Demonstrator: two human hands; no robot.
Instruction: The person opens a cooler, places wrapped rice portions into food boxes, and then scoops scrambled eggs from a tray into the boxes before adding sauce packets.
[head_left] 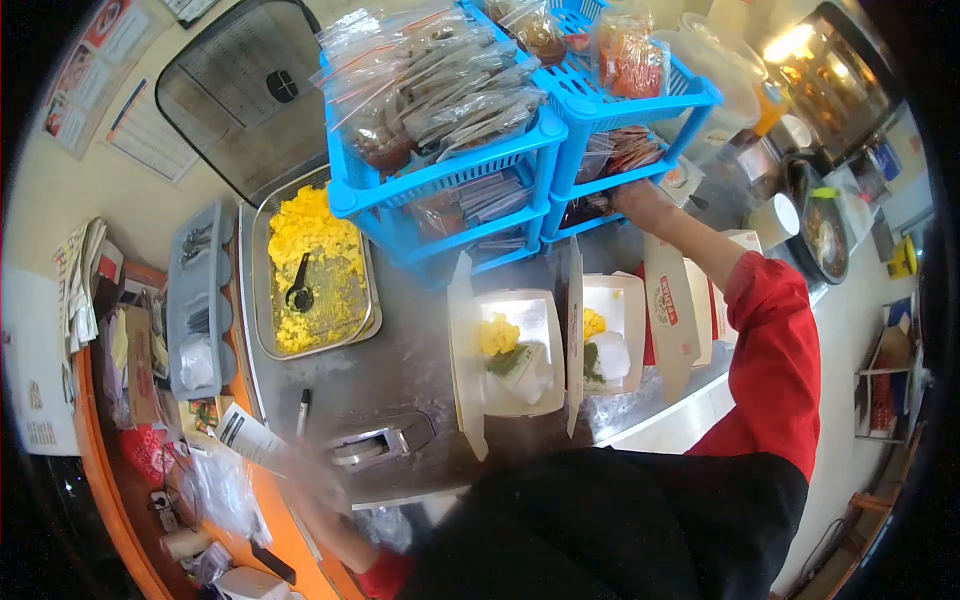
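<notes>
My right hand reaches into a lower tier of the blue stacked basket, among dark sauce packets; its fingertips are hidden there. My left hand, blurred by motion, holds a printed paper slip over the counter's left front corner. Between the hands, two open takeaway boxes stand on the steel counter. Each contains yellow food, something green and a white wrapped item. More cartons stand under my right forearm, partly hidden.
A steel tray of yellow food with a black spoon sits at the back left. A tape dispenser and a marker lie near the front. Bagged packets fill another blue basket. A grey cutlery holder stands left.
</notes>
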